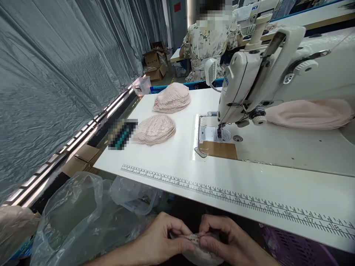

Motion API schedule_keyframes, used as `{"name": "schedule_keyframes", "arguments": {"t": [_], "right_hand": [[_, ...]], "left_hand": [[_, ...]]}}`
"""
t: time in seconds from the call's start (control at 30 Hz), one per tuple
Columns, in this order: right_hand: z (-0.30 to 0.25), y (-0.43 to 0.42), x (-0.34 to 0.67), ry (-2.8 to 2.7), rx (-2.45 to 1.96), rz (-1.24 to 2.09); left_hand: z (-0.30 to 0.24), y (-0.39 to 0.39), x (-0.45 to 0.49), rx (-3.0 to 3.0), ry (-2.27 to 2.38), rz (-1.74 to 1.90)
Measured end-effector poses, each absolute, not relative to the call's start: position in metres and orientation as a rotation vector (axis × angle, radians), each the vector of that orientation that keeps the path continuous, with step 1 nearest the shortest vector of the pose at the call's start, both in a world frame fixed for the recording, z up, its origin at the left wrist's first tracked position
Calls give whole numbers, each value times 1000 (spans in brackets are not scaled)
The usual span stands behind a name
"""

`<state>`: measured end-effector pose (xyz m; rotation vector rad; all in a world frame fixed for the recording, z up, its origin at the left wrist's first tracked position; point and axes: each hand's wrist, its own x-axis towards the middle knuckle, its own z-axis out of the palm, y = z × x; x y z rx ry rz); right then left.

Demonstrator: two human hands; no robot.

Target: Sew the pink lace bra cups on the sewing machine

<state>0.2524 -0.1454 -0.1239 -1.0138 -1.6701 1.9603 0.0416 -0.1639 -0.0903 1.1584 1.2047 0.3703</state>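
Observation:
Below the table's front edge, my left hand (166, 238) and my right hand (224, 240) pinch a pale fabric piece (201, 255) between thumbs and fingers. Its upper edge runs between the two hands, and its lower part is cut off by the frame. On the white table (166, 162) lie two stacks of pale pink lace pieces, a nearer lace stack (156, 129) and a farther lace stack (172, 98). A white sewing machine (241, 81) stands to the right, its needle area above a metal plate (212, 133).
Smooth pink fabric pieces (310, 113) lie behind the machine head. A printed ruler (222, 194) follows the table's front edge. Clear plastic bags (74, 210) hang at lower left, beside a clear plastic bin (134, 195). A purple basket (294, 244) sits under the table. A person (208, 44) sits ahead.

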Motion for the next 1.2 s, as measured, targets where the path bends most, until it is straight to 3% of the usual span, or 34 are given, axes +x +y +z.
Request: {"name": "schedule_keyframes", "arguments": {"t": [0.83,1.2], "right_hand": [[-119,-148,271,-1685,-952,1993],[-120,-157,275,-1929,-1215,1911]], "left_hand": [[-95,-163,50,1119,1292,296],[-96,-164,51,1145,1279,281]]}}
